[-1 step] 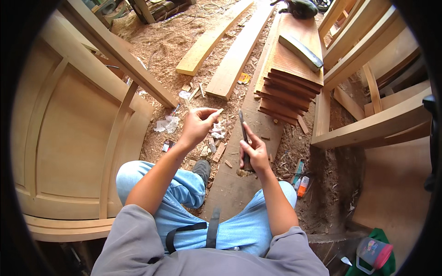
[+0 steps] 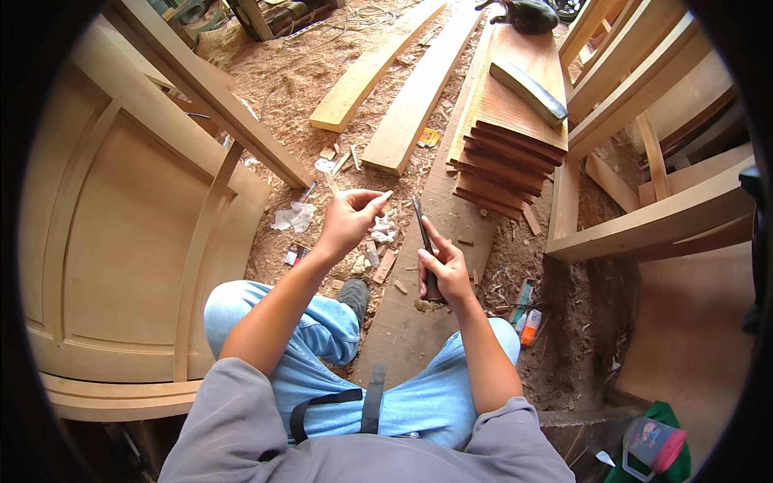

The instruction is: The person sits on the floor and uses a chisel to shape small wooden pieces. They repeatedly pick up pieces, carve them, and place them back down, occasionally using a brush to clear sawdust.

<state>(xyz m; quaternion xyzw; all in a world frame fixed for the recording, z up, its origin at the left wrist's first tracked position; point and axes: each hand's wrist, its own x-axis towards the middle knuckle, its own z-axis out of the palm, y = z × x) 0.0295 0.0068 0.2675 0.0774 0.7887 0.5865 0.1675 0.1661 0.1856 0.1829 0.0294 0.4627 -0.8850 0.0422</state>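
My left hand (image 2: 351, 221) is closed in a pinch on a thin sliver of pale wood (image 2: 387, 196), whose tip pokes out beyond the thumb and forefinger. To its right, my right hand (image 2: 444, 264) wraps around a dark chisel (image 2: 424, 226). The blade points up and away from me, leaning slightly left, with the forefinger laid along it. Most of the handle is covered by the palm. Between the chisel's tip and the sliver there is a small gap. Both hands are held above a wide plank (image 2: 403, 328) that runs between my legs.
Reddish-brown boards (image 2: 503, 177) are stacked on the plank's far end, with a grey-topped block (image 2: 527, 94) on them. A dark animal (image 2: 527, 14) lies behind. Two long timbers (image 2: 423, 97) rest on shavings. A panelled door (image 2: 121, 233) stands left, wooden frames (image 2: 660, 217) right, a pink-lidded jug (image 2: 651, 444) lower right.
The chisel's tip has swung slightly left, toward the sliver. Both hands keep their grips and have hardly moved.
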